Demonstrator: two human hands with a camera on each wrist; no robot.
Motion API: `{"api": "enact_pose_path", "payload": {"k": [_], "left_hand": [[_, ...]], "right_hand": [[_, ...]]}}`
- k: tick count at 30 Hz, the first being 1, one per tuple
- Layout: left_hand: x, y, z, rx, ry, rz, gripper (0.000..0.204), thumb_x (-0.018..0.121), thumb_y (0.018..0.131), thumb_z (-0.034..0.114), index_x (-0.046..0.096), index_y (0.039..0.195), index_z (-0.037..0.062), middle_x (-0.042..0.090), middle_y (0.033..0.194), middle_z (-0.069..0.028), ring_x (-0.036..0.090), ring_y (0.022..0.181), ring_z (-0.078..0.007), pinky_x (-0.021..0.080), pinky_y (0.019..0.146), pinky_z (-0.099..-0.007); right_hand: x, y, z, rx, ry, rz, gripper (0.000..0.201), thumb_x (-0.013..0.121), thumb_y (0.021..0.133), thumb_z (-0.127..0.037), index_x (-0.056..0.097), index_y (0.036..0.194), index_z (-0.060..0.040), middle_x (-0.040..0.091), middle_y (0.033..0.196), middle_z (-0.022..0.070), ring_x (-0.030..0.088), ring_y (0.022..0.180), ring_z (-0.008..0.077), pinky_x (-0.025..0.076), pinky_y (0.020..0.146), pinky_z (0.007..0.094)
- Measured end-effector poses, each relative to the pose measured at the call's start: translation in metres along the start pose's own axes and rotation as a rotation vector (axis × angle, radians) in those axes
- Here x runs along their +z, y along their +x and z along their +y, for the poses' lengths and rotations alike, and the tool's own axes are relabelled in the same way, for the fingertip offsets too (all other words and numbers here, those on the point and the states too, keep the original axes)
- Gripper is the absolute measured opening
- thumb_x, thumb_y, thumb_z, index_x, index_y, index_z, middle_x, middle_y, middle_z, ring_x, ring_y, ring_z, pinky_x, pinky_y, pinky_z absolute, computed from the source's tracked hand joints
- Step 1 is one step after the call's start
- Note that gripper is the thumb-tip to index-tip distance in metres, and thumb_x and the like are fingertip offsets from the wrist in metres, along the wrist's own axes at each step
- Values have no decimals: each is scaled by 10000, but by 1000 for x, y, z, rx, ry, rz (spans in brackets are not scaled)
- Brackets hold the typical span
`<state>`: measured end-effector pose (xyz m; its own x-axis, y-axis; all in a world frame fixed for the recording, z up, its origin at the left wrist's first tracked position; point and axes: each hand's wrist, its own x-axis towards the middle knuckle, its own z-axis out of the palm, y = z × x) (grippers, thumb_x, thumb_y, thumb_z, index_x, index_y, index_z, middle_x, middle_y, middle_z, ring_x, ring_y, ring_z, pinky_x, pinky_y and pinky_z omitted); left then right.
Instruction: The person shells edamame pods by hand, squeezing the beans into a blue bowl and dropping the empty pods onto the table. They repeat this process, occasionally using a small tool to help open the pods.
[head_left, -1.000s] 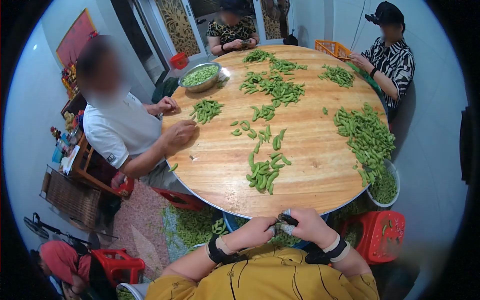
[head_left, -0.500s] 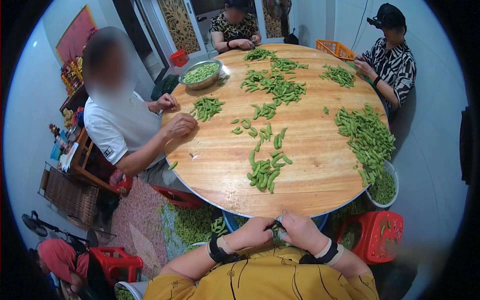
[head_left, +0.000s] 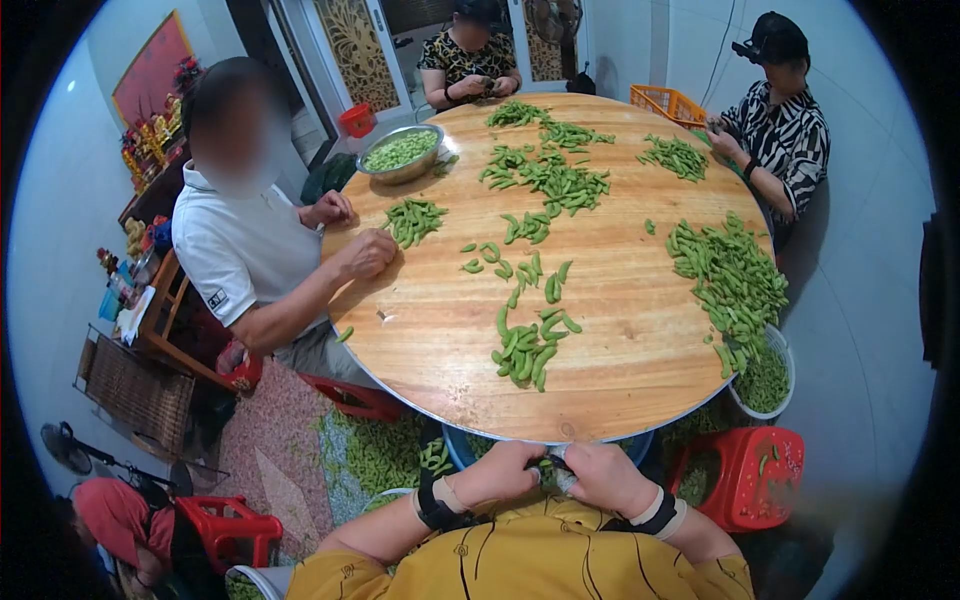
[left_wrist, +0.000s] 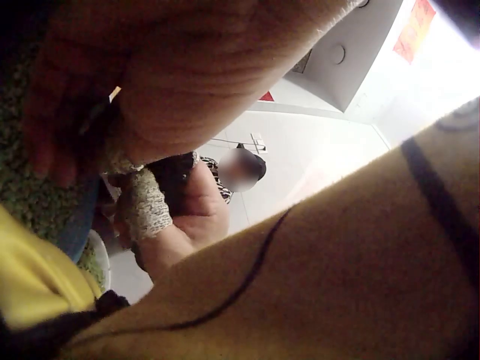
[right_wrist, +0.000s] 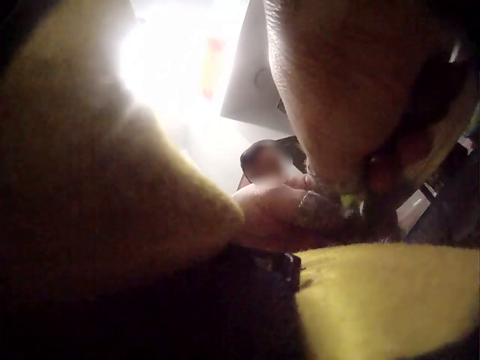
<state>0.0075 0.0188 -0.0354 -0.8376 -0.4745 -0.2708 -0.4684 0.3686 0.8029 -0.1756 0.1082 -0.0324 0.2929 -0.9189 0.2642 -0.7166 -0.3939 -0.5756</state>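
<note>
My left hand (head_left: 500, 472) and right hand (head_left: 608, 478) meet at the near edge of the round table, over a blue basin (head_left: 458, 445). Curled fingertips of both hands pinch a green soybean pod (right_wrist: 349, 199), mostly hidden between them. Pale, worn tape (left_wrist: 146, 208) wraps the right thumb, and more wrapping shows at the other fingertips. Beyond the hands lies a small pile of soybean pods (head_left: 525, 355) on the wooden tabletop (head_left: 630, 340).
A larger pod heap (head_left: 728, 280) covers the table's right edge, above a white bucket (head_left: 768, 372) and a red stool (head_left: 765, 475). A metal bowl (head_left: 402, 172) of shelled beans stands far left. Three people sit around the table; another bends at lower left.
My right hand has turned over and dropped slightly, so its taped thumb shows less. Both hands stay together. The person at left has shifted a little; the table's piles look the same.
</note>
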Motion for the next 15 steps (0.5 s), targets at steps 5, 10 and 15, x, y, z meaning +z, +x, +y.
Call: {"api": "enact_pose_path", "payload": {"k": [5,10,15], "left_hand": [[5,0,-6,121,-37,59,282,583,697,67,584,970,-2,620,866,-207,611,820,-325,485,767,-377],[7,-3,-8,69,47,53,290,595,700,79,586,977,-4,617,880,-220,612,842,-352,486,759,-389],[0,-5,3,10,100,27,300,629,712,115,588,984,-5,617,885,-224,611,846,-366,487,749,-401]], "right_hand": [[5,-3,2,-3,3,48,247,677,699,-125,496,836,-28,551,722,152,591,658,345,485,565,411],[2,-4,1,46,-72,32,232,672,704,-132,498,817,-30,555,730,150,593,661,343,487,561,412],[5,-4,7,54,-62,98,218,680,703,-160,540,808,-29,556,723,145,588,653,332,482,563,400]]}}
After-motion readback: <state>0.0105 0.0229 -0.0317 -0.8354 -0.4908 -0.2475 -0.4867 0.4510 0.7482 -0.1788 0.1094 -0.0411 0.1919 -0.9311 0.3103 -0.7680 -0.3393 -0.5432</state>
